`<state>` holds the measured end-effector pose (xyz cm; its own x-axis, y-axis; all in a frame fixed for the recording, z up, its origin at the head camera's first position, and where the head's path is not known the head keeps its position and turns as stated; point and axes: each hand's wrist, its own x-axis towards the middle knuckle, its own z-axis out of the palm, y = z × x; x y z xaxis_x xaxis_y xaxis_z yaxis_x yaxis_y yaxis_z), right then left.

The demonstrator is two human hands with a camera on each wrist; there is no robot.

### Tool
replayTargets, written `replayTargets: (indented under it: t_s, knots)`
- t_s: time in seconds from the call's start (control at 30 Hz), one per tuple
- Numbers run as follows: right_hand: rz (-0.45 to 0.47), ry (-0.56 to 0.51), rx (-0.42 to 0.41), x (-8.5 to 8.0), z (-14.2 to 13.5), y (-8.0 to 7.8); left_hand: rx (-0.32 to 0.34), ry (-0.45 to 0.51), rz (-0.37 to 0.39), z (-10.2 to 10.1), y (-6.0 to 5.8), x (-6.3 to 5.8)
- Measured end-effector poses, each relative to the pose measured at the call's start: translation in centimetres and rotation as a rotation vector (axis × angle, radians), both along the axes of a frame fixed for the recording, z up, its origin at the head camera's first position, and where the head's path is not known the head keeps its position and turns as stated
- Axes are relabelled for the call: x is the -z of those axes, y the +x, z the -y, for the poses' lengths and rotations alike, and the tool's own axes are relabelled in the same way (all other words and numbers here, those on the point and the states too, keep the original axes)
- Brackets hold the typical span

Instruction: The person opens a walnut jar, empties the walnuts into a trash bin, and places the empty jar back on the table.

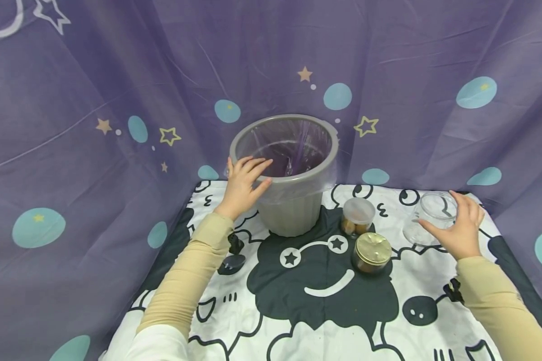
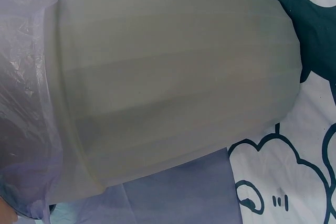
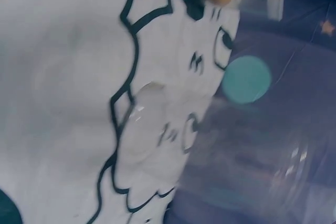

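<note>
My left hand (image 1: 244, 188) rests on the near left rim of a grey trash bin (image 1: 286, 213), its fingers stretched over the rim. A clear plastic liner (image 1: 304, 188) folds down over the bin's top edge, and its crinkled film also shows in the left wrist view. At the right, my right hand (image 1: 462, 230) holds a clear jar (image 1: 426, 230) near its top, thumb on the near left side and fingers on the far right. That clear jar (image 3: 294, 166) looks see-through and blurred in the right wrist view.
Between the bin and my right hand stand a jar with a frosted lid (image 1: 359, 213) and brownish pieces inside, and a jar with a gold lid (image 1: 373, 248). They stand on a black-and-white cartoon cloth (image 1: 325, 346). A purple curtain (image 1: 271, 45) hangs behind and at both sides.
</note>
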<state>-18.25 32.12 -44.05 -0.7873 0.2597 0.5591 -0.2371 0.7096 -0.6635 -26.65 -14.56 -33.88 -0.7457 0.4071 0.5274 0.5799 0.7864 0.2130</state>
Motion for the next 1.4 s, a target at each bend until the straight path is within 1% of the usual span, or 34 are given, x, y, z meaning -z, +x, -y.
replayTargets:
  t_s: [0.1, 0.2, 0.3, 0.47, 0.67, 0.77, 1.03, 1.23, 1.4]
  knots:
    - [0.014, -0.011, -0.043, -0.7, 1.0, 0.2, 0.001, 0.004, 0.008, 0.0, 0.0, 0.0]
    - [0.063, -0.017, -0.084, -1.1, 1.9, 0.4, 0.002, 0.009, 0.014, 0.0, 0.1, 0.0]
    - [0.106, -0.010, -0.151, -1.1, 2.5, 0.6, 0.004, 0.015, 0.013, 0.1, 0.1, 0.0]
    - [0.151, 0.013, -0.261, -0.1, 3.0, 0.8, 0.005, 0.019, 0.011, 0.1, 0.1, 0.0]
    - [0.284, 0.061, -0.349, 1.6, 3.1, 1.0, 0.004, 0.013, 0.013, 0.0, 0.1, 0.1]
    - [0.348, 0.062, -0.392, 2.5, 3.1, 1.0, 0.006, 0.017, 0.008, 0.0, 0.1, 0.1]
    - [0.463, 0.081, -0.435, 4.4, 2.9, 1.0, 0.003, 0.013, 0.005, 0.0, 0.0, 0.2]
    - [0.508, 0.053, -0.439, 5.4, 2.7, 1.0, 0.005, 0.013, 0.014, 0.0, 0.0, 0.2]
    - [0.578, 0.036, -0.488, 6.2, 2.7, 1.0, 0.004, 0.012, -0.009, 0.0, 0.0, 0.1]
